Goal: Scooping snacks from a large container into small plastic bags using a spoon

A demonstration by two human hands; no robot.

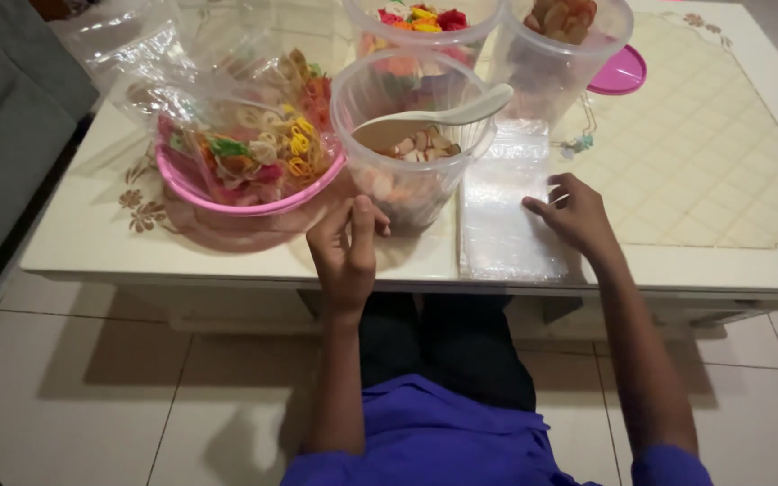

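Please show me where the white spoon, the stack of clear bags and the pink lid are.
white spoon [438, 119], head view, on the middle of its handle.
clear bags [506, 211], head view, on the middle of the stack.
pink lid [621, 74], head view, on its visible top.

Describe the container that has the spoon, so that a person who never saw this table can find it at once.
On the cream table, look at the front edge between the pink bowl of coloured crackers and the stack of clear plastic bags. The clear round container stands there, just beyond the left hand. Only it has a white spoon across its rim.
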